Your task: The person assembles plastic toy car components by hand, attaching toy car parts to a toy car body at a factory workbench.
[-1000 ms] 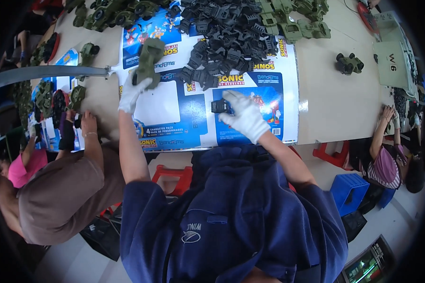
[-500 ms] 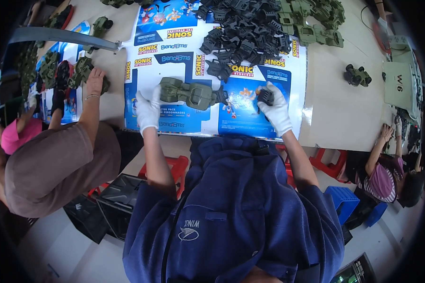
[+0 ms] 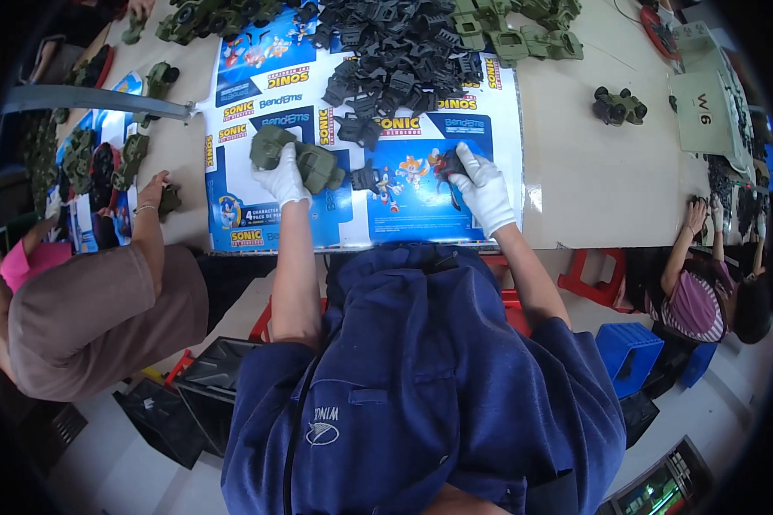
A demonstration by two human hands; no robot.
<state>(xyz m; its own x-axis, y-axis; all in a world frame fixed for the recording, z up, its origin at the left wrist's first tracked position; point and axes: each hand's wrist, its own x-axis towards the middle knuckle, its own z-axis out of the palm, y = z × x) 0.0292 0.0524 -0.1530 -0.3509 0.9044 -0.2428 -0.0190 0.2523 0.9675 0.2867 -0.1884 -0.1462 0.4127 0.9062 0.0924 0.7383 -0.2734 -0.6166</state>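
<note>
My white-gloved left hand has its fingers closed over an olive-green toy vehicle body, which lies tilted on the printed sheet. A loose black plastic part rests on the sheet just right of the vehicle body. Further right is my gloved right hand, thumb and forefinger around a small dark piece; it looks like a black plastic part, partly hidden and hard to separate from the printed figures beneath. Beyond both hands lies a heap of black plastic parts.
The blue-and-white printed sheet covers the table before me. Green vehicle bodies are piled at the far right of the heap. A wheeled green vehicle stands on the right. A co-worker's arm reaches in at left.
My left hand has gone from open beside the green vehicle body to gripping it, and the body has turned slightly. My right hand stays over the sheet. The whole view has shifted.
</note>
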